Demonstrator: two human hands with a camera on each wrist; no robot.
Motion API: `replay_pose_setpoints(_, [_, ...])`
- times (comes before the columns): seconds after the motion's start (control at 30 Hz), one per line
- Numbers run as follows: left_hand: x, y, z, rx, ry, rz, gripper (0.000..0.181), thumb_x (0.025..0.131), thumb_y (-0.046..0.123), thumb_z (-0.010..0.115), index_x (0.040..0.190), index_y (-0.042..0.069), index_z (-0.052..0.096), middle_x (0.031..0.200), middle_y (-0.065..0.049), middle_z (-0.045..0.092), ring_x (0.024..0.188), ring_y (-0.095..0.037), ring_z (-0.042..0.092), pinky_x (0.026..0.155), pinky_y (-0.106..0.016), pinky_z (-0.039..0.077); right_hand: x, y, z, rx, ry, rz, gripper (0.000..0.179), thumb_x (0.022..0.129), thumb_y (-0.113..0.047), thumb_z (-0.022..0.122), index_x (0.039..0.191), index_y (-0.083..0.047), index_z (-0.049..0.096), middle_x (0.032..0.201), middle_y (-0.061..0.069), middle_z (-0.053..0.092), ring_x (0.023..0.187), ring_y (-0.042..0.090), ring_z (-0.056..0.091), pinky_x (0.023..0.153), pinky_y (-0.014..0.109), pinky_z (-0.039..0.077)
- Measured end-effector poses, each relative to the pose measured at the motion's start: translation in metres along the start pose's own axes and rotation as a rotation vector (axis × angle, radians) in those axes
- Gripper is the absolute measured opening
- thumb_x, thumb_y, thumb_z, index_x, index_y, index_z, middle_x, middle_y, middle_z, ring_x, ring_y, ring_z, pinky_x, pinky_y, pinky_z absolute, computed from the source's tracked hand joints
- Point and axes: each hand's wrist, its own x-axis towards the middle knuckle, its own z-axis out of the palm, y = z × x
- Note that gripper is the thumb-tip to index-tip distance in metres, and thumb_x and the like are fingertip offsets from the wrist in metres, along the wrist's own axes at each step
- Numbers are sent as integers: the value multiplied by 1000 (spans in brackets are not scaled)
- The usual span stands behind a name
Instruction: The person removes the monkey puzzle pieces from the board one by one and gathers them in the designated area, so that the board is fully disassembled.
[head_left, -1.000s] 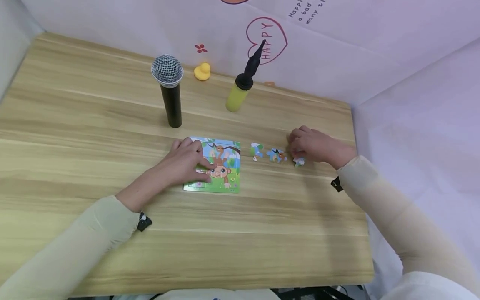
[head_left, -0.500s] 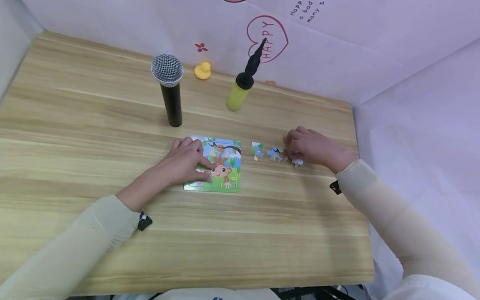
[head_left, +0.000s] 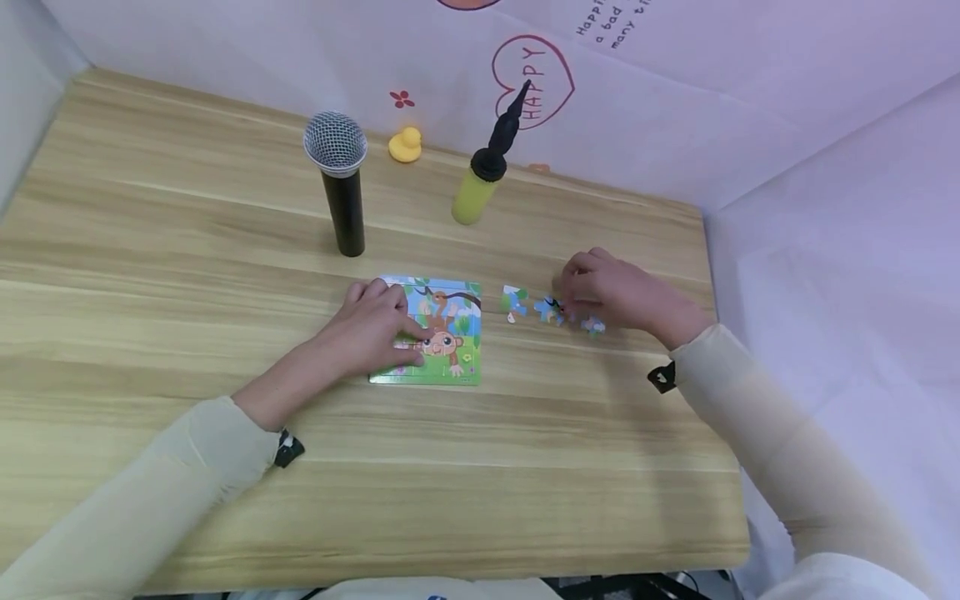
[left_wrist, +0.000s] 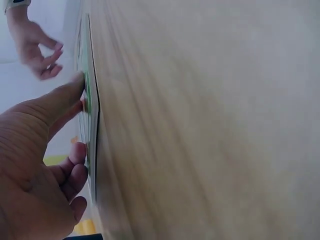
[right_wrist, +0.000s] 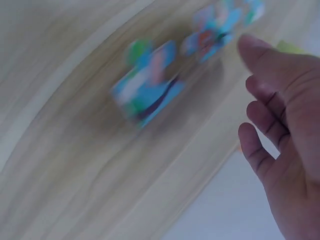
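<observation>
My left hand [head_left: 367,328] rests on a flat jigsaw puzzle board [head_left: 467,372] with a monkey picture; thumb and index finger lie spread across its face. From the left wrist view, the thumb [left_wrist: 67,97] touches the board's [left_wrist: 92,115] upper side, and the board lies flat on the table. To its right are three loose puzzle pieces: one nearest the board [head_left: 514,302], a middle piece [head_left: 547,310] and a far-right piece [head_left: 593,325]. My right hand [head_left: 615,293] hovers over the last two, partly covering the middle one. In the right wrist view its fingers are relaxed, holding nothing.
Behind the board a microphone [head_left: 345,208] stands upright. A yellow rubber duck [head_left: 406,146] and a yellow-green hand pump [head_left: 474,196] with a black nozzle are near the table's back edge. White printed sheeting [head_left: 660,133] borders the back and right.
My right hand has shifted left, from beside the far-right piece to over the middle piece, uncovering more of the far-right one. The left hand stays on the board.
</observation>
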Motion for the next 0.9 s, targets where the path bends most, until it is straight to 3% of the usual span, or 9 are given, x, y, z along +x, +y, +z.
replay_pose_setpoints(0.17, [-6,4,3,36,50,57,36,91,44,76,123,28,76,88,4,47,87,-21,39,91,-47,29,30,-27,1,148,39,-17,8,90,-21,81,96,-17,78,114,5,62,104,24,51,88,41,44])
replay_pose_setpoints(0.27, [-12,3,3,-26,78,63,32,93,39,75,121,24,78,80,7,51,74,-17,43,74,-40,37,53,-42,8,193,49,-47,9,92,-26,79,97,-19,77,119,5,63,109,20,51,92,38,44])
replay_pose_setpoints(0.37, [-21,1,3,-134,83,13,27,95,36,73,119,23,79,69,9,52,60,-13,45,55,-34,37,76,-55,18,241,69,-103,9,95,-27,76,98,-20,76,123,6,63,115,18,50,97,38,42])
replay_pose_setpoints(0.53, [-36,-1,5,-326,-7,-104,39,99,36,68,135,21,68,55,11,56,46,-10,46,48,-33,38,114,-73,36,299,81,-193,7,96,-28,74,97,-21,76,127,6,61,118,19,49,100,39,39])
replay_pose_setpoints(0.7, [-38,1,11,-473,-97,-138,48,100,35,67,146,21,58,55,9,63,39,-10,45,43,-31,41,141,-85,48,352,34,-189,10,93,-26,78,101,-20,78,132,3,57,118,17,46,95,31,43])
replay_pose_setpoints(0.9, [-35,4,14,-402,-132,-147,53,100,34,67,150,27,51,52,9,61,40,-12,49,45,-33,43,159,-89,53,356,-13,-185,16,93,-21,78,109,-19,80,133,3,56,115,18,44,94,31,41])
